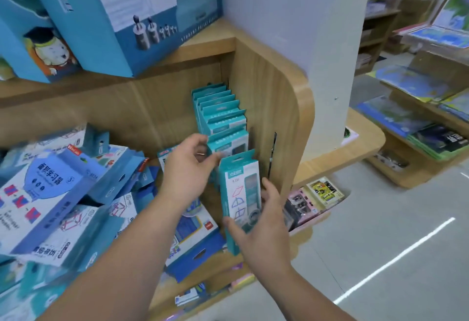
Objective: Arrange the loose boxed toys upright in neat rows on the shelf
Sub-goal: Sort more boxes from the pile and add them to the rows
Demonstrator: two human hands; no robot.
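A row of several teal boxed toys [220, 110] stands upright against the wooden side wall of the shelf [256, 87]. My right hand [264, 221] grips the front teal box [239, 193] of that row, thumb on its lower front and fingers along its right edge. My left hand [189, 168] reaches to the box just behind [228, 143], fingertips touching its left edge. To the left lies a loose heap of blue boxed toys [58, 193], tipped at all angles.
Large blue boxes [106, 11] stand on the shelf above. Flat blue boxes [193, 239] lie at the shelf's front edge below my hands. Small packets [314, 199] sit on a low ledge to the right. Further right are other display shelves [416, 107] and open floor.
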